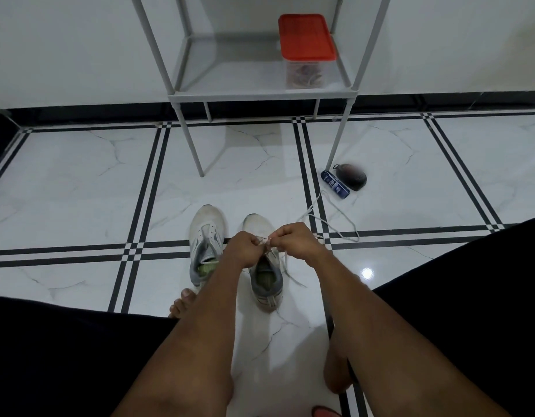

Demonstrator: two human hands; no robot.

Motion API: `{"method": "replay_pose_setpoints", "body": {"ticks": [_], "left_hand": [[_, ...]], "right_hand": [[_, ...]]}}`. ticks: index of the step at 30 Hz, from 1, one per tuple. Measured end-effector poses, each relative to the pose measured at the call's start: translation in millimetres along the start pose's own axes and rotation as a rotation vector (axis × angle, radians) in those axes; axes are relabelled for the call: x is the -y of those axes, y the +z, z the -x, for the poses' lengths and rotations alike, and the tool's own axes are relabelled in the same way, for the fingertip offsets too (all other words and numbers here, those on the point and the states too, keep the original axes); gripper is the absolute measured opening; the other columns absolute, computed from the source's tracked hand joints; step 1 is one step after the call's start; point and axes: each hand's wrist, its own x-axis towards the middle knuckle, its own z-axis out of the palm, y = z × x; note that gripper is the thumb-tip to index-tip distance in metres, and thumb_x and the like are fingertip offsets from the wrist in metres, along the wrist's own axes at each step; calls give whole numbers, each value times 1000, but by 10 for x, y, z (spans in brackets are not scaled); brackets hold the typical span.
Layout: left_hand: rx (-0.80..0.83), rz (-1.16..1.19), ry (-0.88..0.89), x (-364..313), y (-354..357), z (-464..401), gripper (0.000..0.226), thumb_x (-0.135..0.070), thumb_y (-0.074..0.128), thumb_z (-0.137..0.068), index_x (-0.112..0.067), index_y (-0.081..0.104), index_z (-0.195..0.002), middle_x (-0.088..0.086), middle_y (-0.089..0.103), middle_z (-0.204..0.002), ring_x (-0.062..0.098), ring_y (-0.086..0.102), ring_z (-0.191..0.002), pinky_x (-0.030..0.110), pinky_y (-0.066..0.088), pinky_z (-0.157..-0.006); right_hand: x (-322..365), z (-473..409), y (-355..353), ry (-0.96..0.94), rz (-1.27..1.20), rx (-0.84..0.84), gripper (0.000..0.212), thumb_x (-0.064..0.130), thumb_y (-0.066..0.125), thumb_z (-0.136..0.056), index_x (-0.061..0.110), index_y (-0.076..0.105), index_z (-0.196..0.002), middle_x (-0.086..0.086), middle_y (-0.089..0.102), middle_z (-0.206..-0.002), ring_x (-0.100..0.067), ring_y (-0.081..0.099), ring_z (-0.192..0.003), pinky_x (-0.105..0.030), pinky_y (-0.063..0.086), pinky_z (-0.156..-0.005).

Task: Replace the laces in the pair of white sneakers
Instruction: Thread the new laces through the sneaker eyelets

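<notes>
Fingers (261, 242) pinched on lace (286, 266)

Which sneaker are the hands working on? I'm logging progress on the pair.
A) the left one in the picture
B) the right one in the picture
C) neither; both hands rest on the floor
B: the left hand and right hand pinch a lace above the right sneaker, while the left sneaker stands untouched beside it.

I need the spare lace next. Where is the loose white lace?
The loose lace lies on the floor right of the right-hand sneaker, below the blue tube.
</notes>
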Motion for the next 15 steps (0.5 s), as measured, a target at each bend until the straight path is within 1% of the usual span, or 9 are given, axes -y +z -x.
{"method": "replay_pose_setpoints", "body": {"ticks": [2, 3, 5, 7, 8, 10, 13, 14, 15], "left_hand": [[50, 292, -128, -8, -30, 14, 10, -14, 72, -88, -9, 75, -80, 7, 60, -74, 21, 49, -65, 29, 36, -58], [76, 424, -201, -1, -51, 19, 11, -11, 68, -87, -10, 79, -88, 6, 64, -77, 20, 51, -67, 28, 36, -57], [117, 566, -280, 4, -98, 47, 20, -18, 68, -83, -15, 80, -98, -1, 71, -81, 16, 59, -69, 27, 39, -58], [124, 584, -283, 2, -105, 46, 25, -33, 76, -81, -16, 80, -99, -4, 71, -80, 14, 59, -68, 26, 36, -55], [115, 576, -275, 2, -97, 42, 28, -36, 80, -80, -15, 80, -99, -5, 70, -79, 14, 57, -69, 26, 33, -54], [95, 557, -269, 11, -79, 16, 30, -33, 83, -81, -11, 80, -102, -4, 68, -79, 15, 54, -70, 25, 30, -50], [73, 582, -292, 24, -85, 11, 27, -25, 78, -83, -9, 80, -105, -3, 71, -83, 13, 51, -67, 26, 30, -49], [56, 577, -283, 20, -86, 2, 24, -22, 76, -83, -11, 81, -103, -2, 73, -85, 13, 53, -69, 27, 33, -51], [36, 578, -276, 38, -87, -31, 19, -18, 74, -83, -12, 82, -100, -2, 75, -88, 14, 58, -74, 28, 39, -54]], "right_hand": [[-27, -28, 6, -17, 18, -21, 6, 7, 85, -81, 12, 83, -84, 1, 79, -79, -13, 73, -76, -32, 64, -75], [-39, -36, 8, -22, 24, -28, 7, 8, 86, -80, 14, 83, -83, 1, 80, -80, -14, 74, -78, -37, 64, -81], [-41, -22, 15, -29, 37, -38, 7, 9, 87, -80, 15, 83, -84, 1, 80, -79, -15, 74, -79, -39, 63, -84], [-31, 5, 10, -38, 51, -49, 8, 10, 87, -80, 15, 82, -84, 1, 79, -78, -15, 74, -78, -39, 63, -84], [-28, 10, 10, -42, 55, -53, 8, 10, 86, -80, 16, 81, -83, 2, 79, -77, -14, 75, -78, -40, 63, -84], [-23, 14, -1, -44, 69, -64, 8, 12, 86, -79, 19, 81, -80, 3, 79, -76, -15, 76, -80, -40, 65, -85], [-22, 22, -23, -51, 95, -61, 6, 17, 87, -77, 21, 82, -76, 6, 80, -80, -16, 78, -86, -45, 65, -89], [-18, 28, -31, -54, 110, -59, 5, 19, 86, -76, 21, 82, -76, 6, 80, -80, -15, 78, -85, -45, 65, -88], [-8, 40, -41, -56, 133, -60, 4, 21, 85, -76, 23, 82, -75, 8, 80, -79, -14, 78, -82, -44, 65, -87]]}}
